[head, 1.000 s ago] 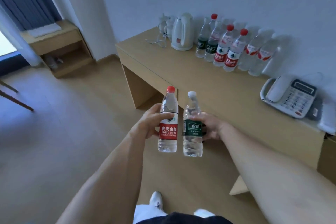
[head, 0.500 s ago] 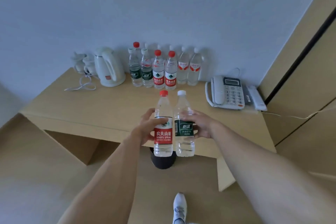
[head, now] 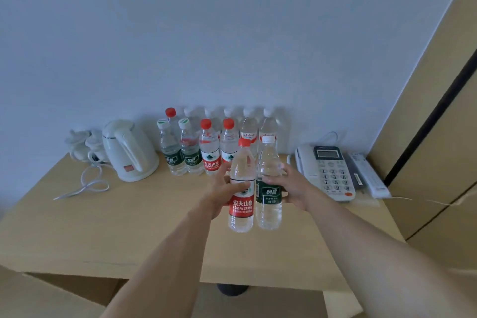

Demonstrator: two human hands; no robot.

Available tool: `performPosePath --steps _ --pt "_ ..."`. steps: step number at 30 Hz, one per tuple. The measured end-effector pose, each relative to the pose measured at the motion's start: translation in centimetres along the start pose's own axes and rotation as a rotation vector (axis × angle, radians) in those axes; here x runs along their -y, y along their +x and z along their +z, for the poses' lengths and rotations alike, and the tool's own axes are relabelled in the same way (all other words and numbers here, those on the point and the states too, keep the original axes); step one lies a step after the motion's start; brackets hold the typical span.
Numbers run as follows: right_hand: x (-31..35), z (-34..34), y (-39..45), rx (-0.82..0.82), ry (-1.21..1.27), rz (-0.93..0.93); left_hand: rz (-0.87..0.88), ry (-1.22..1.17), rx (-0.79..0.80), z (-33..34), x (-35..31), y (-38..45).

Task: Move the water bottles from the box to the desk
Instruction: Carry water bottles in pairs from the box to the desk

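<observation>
My left hand point(head: 222, 192) grips red-label bottle point(head: 241, 188), right hand point(head: 293, 187) grips green-label bottle point(head: 268, 186), fingers curled round both, held above bench point(head: 103, 227). Bottle row point(head: 211, 147) already placed; box unseen.

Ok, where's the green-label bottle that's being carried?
Head view, centre: right hand holds the green-label bottle above the desk, beside the red-label bottle.

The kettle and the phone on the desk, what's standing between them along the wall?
In the head view, a cluster of water bottles stands between the kettle and the phone, in two rows against the wall.
</observation>
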State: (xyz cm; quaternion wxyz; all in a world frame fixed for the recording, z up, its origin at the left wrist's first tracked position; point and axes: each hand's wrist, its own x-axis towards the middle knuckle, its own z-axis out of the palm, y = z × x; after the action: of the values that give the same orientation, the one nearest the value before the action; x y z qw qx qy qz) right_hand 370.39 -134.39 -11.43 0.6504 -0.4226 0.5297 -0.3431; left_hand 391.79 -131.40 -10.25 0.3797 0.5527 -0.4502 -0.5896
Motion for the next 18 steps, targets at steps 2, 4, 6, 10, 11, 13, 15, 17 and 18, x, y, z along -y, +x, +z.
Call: performPosePath --steps 2,4,6,10,11,13,15,17,18 --pt "0.8 -0.6 1.3 0.0 0.017 -0.046 0.055 0.043 -0.008 0.1 -0.5 2.0" --pt "1.6 -1.3 2.3 0.0 0.009 -0.098 0.103 0.106 0.0 0.3 -0.9 3.6" --pt "1.8 -2.1 3.0 -0.023 -0.017 -0.148 0.117 0.149 0.018 0.6 -1.3 4.5" --pt "1.7 -3.3 3.6 -0.055 -0.053 -0.184 0.176 0.282 0.04 1.0 -1.2 6.2" --pt "1.6 -3.4 3.7 -0.061 -0.068 -0.191 0.185 0.3 0.049 1.0 -1.1 6.6" --pt "1.3 -3.4 3.9 -0.094 -0.108 -0.2 0.189 0.32 0.076 1.0 -0.8 7.3" --pt "1.0 -3.1 4.2 -0.144 -0.142 -0.205 0.187 0.343 0.114 0.7 -0.8 7.8" --pt "0.8 -3.0 4.5 -0.177 -0.17 -0.212 0.187 0.377 0.155 0.3 -0.7 8.4" --pt "0.7 -3.0 4.6 -0.186 -0.193 -0.213 0.189 0.397 0.172 0.1 -0.7 8.6"
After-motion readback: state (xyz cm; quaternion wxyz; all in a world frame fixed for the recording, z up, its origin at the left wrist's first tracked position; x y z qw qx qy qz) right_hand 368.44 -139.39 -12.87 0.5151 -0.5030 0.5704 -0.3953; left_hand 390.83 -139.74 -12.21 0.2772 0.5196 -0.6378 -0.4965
